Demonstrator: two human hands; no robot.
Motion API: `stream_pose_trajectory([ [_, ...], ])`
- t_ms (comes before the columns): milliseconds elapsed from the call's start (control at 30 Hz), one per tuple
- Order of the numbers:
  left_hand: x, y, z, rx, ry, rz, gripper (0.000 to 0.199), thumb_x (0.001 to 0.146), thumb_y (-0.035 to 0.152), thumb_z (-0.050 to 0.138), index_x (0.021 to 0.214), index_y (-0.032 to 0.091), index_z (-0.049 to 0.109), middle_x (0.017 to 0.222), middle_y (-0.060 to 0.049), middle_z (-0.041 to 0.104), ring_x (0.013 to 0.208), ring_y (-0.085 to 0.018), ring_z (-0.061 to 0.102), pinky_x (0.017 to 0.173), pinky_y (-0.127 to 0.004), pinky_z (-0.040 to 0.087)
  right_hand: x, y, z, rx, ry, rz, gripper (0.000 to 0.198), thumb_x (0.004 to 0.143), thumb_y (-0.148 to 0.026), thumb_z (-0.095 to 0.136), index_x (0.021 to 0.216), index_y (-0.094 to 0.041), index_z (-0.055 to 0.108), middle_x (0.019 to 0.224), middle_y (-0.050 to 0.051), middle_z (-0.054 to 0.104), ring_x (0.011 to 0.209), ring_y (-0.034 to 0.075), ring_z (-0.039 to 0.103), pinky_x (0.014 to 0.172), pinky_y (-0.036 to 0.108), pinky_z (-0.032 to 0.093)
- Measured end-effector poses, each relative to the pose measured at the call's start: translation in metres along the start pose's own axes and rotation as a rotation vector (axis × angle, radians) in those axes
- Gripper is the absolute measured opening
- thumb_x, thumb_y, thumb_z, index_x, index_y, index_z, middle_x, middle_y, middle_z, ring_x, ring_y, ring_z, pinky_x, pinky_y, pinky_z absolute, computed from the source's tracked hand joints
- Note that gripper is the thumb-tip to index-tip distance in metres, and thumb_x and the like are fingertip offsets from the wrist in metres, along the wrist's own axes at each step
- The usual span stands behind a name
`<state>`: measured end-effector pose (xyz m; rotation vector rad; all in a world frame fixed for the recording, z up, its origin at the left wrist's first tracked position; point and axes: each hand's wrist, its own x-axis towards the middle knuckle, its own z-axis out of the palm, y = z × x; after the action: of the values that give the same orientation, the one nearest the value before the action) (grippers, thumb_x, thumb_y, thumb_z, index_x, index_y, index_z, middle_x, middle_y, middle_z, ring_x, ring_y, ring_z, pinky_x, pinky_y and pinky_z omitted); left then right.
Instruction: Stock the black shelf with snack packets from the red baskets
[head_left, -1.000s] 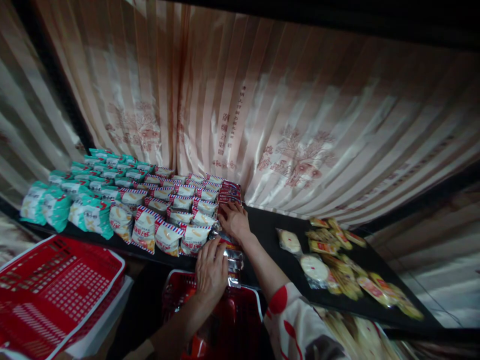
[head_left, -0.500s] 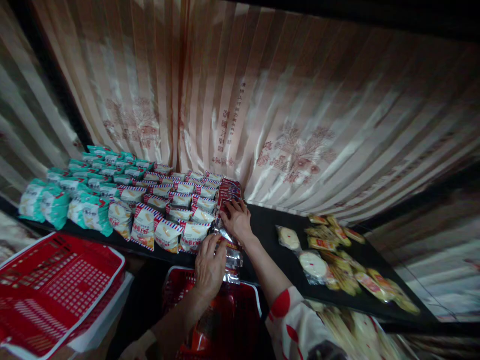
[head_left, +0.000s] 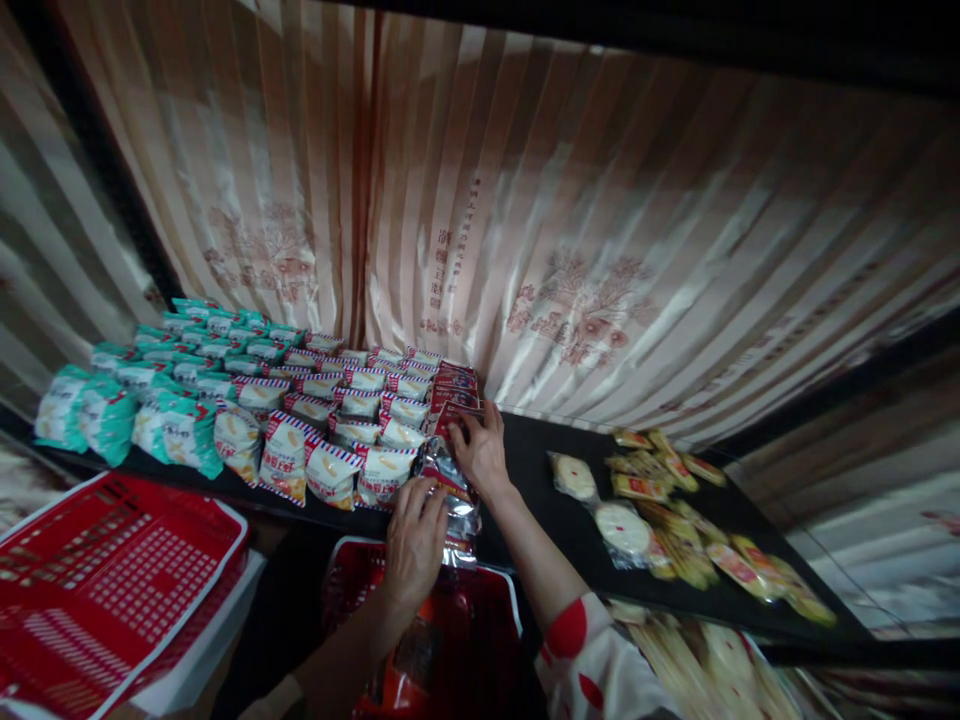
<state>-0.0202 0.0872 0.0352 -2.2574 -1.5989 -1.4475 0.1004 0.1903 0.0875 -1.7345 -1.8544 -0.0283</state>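
A column of dark red and silver foil packets (head_left: 457, 388) lies on the black shelf, just right of the white snack bags (head_left: 386, 472) with red-and-blue striped tops. My right hand (head_left: 481, 452) reaches over the column from the right, its fingers bent and closed on a red packet. Nearer the front edge, my left hand (head_left: 416, 545) has its fingers curled over the left side of a silver foil packet (head_left: 459, 520). Both hands partly hide the packets beneath them.
Teal snack bags (head_left: 176, 432) stand in rows at the left. Round white items in clear wrap (head_left: 622, 528) and yellow packets (head_left: 679, 540) lie on the right. One red basket (head_left: 499, 650) is below my hands, another red basket (head_left: 142, 570) at left. A striped curtain (head_left: 585, 200) hangs behind.
My right hand's fingers have curled in more on the red packet, which now looks slightly lifted or shifted. My left hand stays by the silver packets. The whole view has shifted slightly.
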Motion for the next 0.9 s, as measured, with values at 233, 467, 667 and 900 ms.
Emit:
stream_pose_trajectory([
  [233, 0.007, 0.011, -0.012, -0.133, 0.048, 0.018, 0.024, 0.090, 0.011, 0.041, 0.103, 0.017, 0.060, 0.102, -0.007, 0.061, 0.103, -0.019, 0.054, 0.088, -0.035, 0.052, 0.001, 0.007, -0.013, 0.323, 0.189, 0.132, 0.042, 0.081, -0.035, 0.052, 0.117, -0.015, 0.059, 0.144, 0.015, 0.035, 0.128, 0.027, 0.040, 0.103, 0.041, 0.036],
  [467, 0.020, 0.022, -0.013, -0.231, 0.082, 0.092, 0.032, 0.089, 0.007, 0.038, 0.115, 0.016, 0.053, 0.114, -0.009, 0.058, 0.113, -0.018, 0.051, 0.097, -0.037, 0.047, 0.014, 0.024, -0.029, 1.254, 0.110, 0.656, 0.019, 0.060, -0.024, 0.074, 0.071, -0.016, 0.059, 0.060, -0.002, 0.063, 0.052, 0.012, 0.058, 0.053, 0.025, 0.050],
  [667, 0.013, 0.021, -0.004, -0.127, 0.045, -0.069, 0.041, 0.085, 0.006, 0.034, 0.124, 0.012, 0.046, 0.129, -0.015, 0.051, 0.123, -0.021, 0.044, 0.101, -0.041, 0.044, 0.023, 0.047, -0.056, 1.493, 0.265, 0.721, 0.020, 0.071, -0.022, 0.071, 0.070, -0.019, 0.051, 0.056, -0.008, 0.060, 0.049, 0.007, 0.057, 0.048, 0.017, 0.049],
  [900, 0.037, 0.018, 0.015, 0.093, -0.226, 0.009, 0.043, 0.085, 0.028, 0.047, 0.124, 0.011, 0.051, 0.138, -0.016, 0.045, 0.134, -0.031, 0.032, 0.106, -0.051, 0.034, 0.040, 0.054, -0.079, 1.397, 0.372, 0.753, 0.017, 0.077, -0.020, 0.065, 0.073, -0.019, 0.048, 0.054, -0.009, 0.059, 0.045, 0.007, 0.056, 0.044, 0.017, 0.049],
])
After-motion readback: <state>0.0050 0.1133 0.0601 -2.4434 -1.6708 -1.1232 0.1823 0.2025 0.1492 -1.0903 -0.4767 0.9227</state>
